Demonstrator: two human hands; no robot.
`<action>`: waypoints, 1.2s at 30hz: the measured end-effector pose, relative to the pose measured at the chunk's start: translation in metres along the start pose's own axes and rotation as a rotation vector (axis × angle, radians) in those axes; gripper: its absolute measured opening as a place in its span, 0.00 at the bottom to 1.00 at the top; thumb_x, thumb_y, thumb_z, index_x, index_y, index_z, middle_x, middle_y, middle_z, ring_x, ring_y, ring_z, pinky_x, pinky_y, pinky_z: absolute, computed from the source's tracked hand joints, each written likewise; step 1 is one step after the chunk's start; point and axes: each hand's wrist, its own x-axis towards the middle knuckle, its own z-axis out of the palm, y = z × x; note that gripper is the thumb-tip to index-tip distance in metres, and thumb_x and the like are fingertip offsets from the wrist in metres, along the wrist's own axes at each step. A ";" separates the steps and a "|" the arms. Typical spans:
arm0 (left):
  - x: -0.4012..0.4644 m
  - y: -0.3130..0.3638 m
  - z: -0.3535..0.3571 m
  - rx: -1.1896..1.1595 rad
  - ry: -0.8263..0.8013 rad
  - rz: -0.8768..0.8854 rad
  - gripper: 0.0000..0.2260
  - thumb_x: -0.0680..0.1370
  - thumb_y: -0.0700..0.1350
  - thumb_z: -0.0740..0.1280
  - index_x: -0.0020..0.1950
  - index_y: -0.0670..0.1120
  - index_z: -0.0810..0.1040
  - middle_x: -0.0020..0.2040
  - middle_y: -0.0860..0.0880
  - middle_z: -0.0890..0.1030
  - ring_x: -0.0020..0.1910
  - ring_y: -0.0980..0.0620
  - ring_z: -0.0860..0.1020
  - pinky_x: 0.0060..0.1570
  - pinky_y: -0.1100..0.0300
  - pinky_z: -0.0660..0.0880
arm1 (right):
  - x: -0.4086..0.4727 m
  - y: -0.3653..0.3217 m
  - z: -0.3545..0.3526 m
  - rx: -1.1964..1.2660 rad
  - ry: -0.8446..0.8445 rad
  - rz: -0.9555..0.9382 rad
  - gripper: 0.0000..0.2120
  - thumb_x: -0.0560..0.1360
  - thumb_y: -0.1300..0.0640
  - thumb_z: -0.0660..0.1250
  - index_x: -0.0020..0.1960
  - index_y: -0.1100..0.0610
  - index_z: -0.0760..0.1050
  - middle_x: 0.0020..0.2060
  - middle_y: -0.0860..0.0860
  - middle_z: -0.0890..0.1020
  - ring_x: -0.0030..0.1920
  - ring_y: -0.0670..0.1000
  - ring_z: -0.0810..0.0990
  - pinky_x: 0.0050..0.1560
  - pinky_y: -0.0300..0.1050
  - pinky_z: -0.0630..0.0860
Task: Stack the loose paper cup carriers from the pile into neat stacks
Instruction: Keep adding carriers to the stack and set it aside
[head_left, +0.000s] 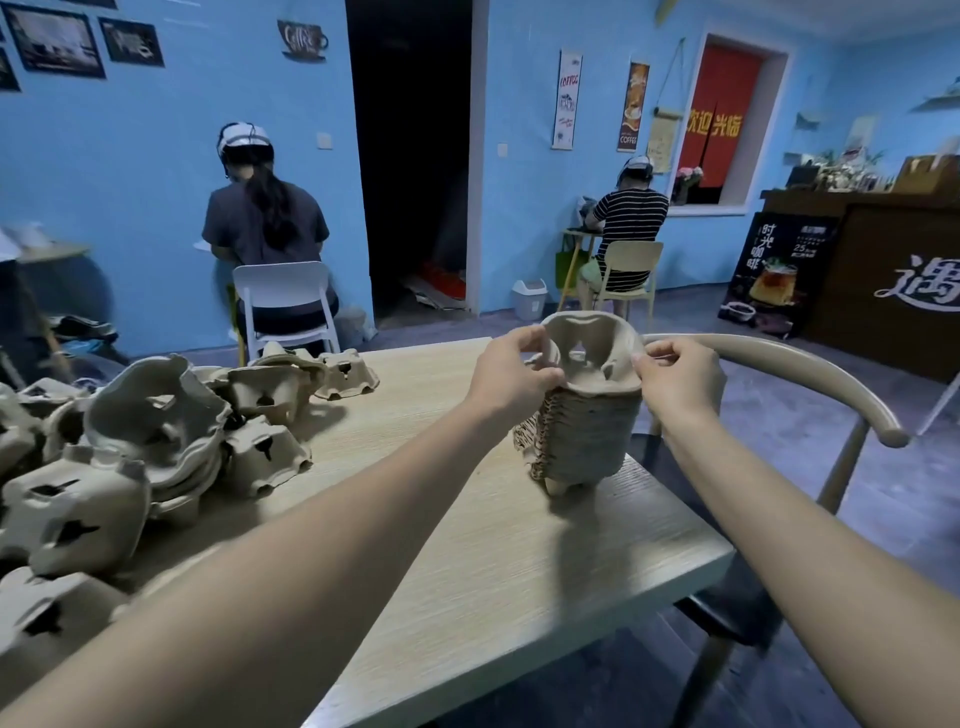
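Observation:
A tall stack of brown pulp cup carriers (584, 441) stands near the right edge of the wooden table (467, 571). On its top sits one carrier (592, 358), tilted slightly toward me. My left hand (511, 376) pinches that carrier's left rim. My right hand (680, 376) pinches its right rim. A loose pile of carriers (156, 436) sprawls over the table's left side, many lying upside down.
A curved-back chair (810, 384) stands just right of the table. Two people sit with their backs to me on chairs (285, 306) by the blue wall. A dark counter (883, 280) fills the far right.

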 end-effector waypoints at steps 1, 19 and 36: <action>0.000 0.000 0.001 0.019 -0.012 -0.003 0.22 0.74 0.37 0.70 0.68 0.43 0.72 0.60 0.48 0.78 0.57 0.51 0.76 0.58 0.62 0.70 | 0.000 0.002 0.001 -0.014 -0.014 0.006 0.05 0.75 0.59 0.67 0.49 0.59 0.79 0.45 0.53 0.82 0.44 0.51 0.76 0.44 0.44 0.72; 0.001 -0.019 -0.004 0.210 -0.002 -0.013 0.21 0.76 0.49 0.68 0.67 0.45 0.72 0.66 0.46 0.72 0.58 0.49 0.74 0.49 0.62 0.73 | -0.005 0.009 0.015 -0.267 -0.183 -0.234 0.11 0.77 0.59 0.59 0.48 0.54 0.81 0.52 0.59 0.79 0.56 0.60 0.74 0.49 0.47 0.71; -0.029 -0.105 -0.128 0.545 0.157 -0.074 0.18 0.76 0.44 0.68 0.65 0.47 0.72 0.64 0.46 0.69 0.62 0.47 0.71 0.64 0.55 0.67 | -0.103 -0.047 0.130 -0.071 -0.541 -0.432 0.13 0.76 0.61 0.62 0.60 0.60 0.75 0.57 0.56 0.76 0.57 0.56 0.75 0.61 0.47 0.70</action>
